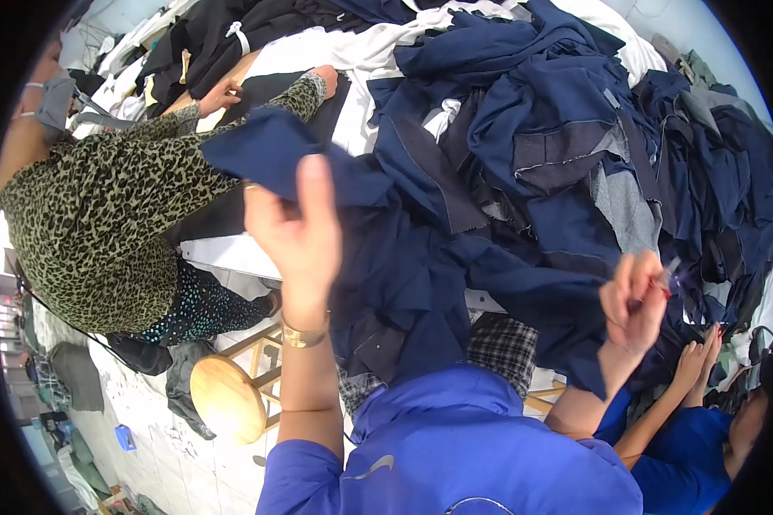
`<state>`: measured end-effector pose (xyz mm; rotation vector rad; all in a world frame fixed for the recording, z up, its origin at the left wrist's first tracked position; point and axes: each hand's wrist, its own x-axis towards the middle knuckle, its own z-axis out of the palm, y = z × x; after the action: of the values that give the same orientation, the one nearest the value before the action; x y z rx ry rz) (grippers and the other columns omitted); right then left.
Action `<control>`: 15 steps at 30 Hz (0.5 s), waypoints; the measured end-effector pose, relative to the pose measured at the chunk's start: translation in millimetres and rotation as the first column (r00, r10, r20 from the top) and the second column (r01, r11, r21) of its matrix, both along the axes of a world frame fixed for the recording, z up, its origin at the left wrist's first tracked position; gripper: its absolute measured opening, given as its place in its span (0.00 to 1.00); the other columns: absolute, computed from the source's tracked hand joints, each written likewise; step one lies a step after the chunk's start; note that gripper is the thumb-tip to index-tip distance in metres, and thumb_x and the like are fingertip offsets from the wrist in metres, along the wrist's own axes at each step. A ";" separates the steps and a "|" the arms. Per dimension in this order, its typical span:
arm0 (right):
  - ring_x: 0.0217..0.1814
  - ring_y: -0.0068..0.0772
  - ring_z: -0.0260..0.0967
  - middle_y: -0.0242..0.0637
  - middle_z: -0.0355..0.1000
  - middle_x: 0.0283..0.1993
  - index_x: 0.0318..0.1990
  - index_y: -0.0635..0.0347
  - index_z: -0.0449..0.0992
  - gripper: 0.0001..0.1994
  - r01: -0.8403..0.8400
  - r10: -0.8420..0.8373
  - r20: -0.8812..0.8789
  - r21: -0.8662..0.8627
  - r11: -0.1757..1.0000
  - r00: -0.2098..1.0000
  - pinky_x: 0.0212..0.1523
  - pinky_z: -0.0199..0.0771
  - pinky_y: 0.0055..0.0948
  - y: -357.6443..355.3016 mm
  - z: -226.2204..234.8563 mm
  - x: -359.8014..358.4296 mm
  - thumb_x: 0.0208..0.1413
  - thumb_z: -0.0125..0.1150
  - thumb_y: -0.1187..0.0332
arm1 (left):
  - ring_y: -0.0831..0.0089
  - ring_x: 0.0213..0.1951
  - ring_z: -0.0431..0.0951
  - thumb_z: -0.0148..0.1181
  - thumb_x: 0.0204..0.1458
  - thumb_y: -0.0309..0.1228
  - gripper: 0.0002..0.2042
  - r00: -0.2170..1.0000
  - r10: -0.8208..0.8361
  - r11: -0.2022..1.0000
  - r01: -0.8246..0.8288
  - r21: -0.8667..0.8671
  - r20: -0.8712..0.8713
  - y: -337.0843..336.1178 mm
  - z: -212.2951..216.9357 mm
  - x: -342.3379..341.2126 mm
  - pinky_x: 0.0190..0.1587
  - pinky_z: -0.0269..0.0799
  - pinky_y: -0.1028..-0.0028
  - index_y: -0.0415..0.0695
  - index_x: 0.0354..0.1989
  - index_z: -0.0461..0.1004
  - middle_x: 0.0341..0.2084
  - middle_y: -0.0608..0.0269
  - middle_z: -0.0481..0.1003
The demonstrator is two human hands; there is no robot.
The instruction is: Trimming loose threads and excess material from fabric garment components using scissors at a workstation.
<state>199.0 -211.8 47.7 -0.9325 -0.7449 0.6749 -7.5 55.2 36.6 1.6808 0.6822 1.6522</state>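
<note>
My left hand [294, 227] is raised at the middle left, thumb up, its fingers holding the edge of a navy garment piece [270, 153]. Part of that cloth stands up beyond the thumb, and the rest drapes down towards my lap [404, 292]. At the right, my right hand [634, 300] is closed around a small tool [664, 281] with a red part and a blurred, pale tip; its exact kind cannot be made out. Navy cloth hangs just left of the right wrist.
A large heap of navy garments with dark waistbands [532, 120] covers the table ahead. A co-worker in a leopard-print top [103, 215] leans over the table at left; another in blue [687, 446] works at right. A wooden stool [228, 399] stands at lower left.
</note>
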 end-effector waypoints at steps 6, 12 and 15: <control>0.13 0.10 0.49 0.36 0.68 0.36 0.26 0.59 0.62 0.11 0.233 -0.249 -0.100 -0.146 0.961 0.963 0.14 0.46 0.14 78.2 -22.4 -30.7 0.53 0.59 0.69 | 0.46 0.57 0.59 0.69 0.36 0.33 0.16 0.578 -0.333 0.706 0.676 0.209 -0.745 -65.7 1.1 34.9 0.55 0.59 0.54 0.40 0.32 0.73 0.52 0.46 0.63; 0.15 0.08 0.49 0.27 0.66 0.25 0.20 0.55 0.59 0.16 0.522 -0.510 0.111 -0.203 0.829 0.853 0.14 0.45 0.13 56.0 -54.0 -1.8 0.50 0.64 0.72 | 0.58 0.46 0.74 0.68 0.38 0.30 0.12 0.509 -0.589 0.712 0.695 -0.105 -0.628 -91.0 -57.9 14.2 0.48 0.69 0.67 0.41 0.32 0.76 0.34 0.58 0.76; 0.16 0.08 0.50 0.27 0.65 0.24 0.21 0.54 0.57 0.17 0.579 -0.563 0.132 -0.177 0.796 0.816 0.14 0.45 0.13 40.4 -54.3 -0.1 0.50 0.63 0.73 | 0.62 0.41 0.76 0.66 0.39 0.22 0.07 0.681 -0.387 0.876 0.481 -0.018 -0.622 -76.6 -57.4 18.5 0.43 0.72 0.69 0.40 0.29 0.76 0.32 0.58 0.76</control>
<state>198.8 -171.3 -6.6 -1.3104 -0.4153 0.1784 11.0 -21.4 -20.8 2.3044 0.3874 0.8150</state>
